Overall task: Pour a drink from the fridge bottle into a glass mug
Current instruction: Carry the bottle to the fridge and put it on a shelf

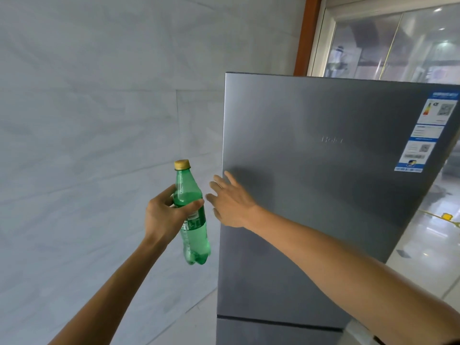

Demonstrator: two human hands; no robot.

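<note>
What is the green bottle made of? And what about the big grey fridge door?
The green bottle looks like thin see-through plastic: light shines through, and its base is moulded into bumps. The fridge door seems metal or a metal-look coating, smooth with a soft grey sheen; I cannot tell which.

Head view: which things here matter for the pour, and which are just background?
Job: green bottle, gripped by left hand; fridge door, right hand open at its left edge. No mug in view.
Background: energy label on the door, tiled wall, glass partition, yellow object on the floor.
</note>
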